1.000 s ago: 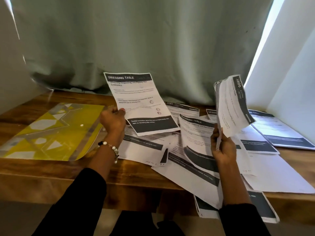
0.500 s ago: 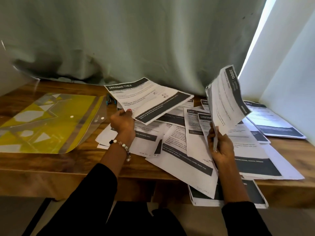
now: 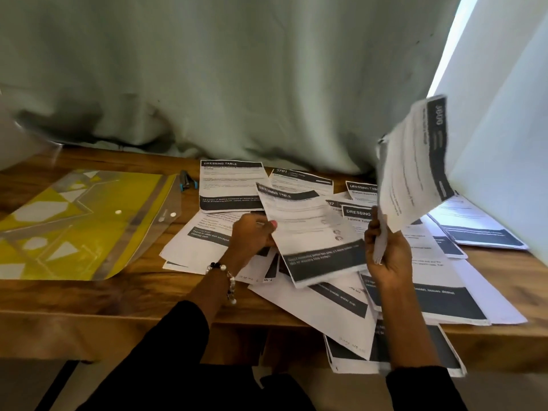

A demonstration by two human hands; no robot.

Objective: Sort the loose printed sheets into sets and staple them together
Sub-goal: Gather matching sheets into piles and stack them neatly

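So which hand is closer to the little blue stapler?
Left. The left hand grips a sheet just right of and in front of the stapler; the right hand holds a raised bundle much farther right.

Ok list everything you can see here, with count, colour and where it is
table: one, brown wood, across the view
folder: one, clear and yellow, left on the table
stapler: one, blue and dark, past the folder's far corner
loose sheets: many, exact count unclear, white with dark bands, spread over the middle and right of the table, some overhanging the near edge
held sheet: one, white with dark bands, in the left hand
held stack: several sheets, white with a dark band, raised in the right hand
curtain: one, grey-green, behind the table
bracelet: one, beaded, left wrist
left hand: grips the held sheet
right hand: grips the held stack
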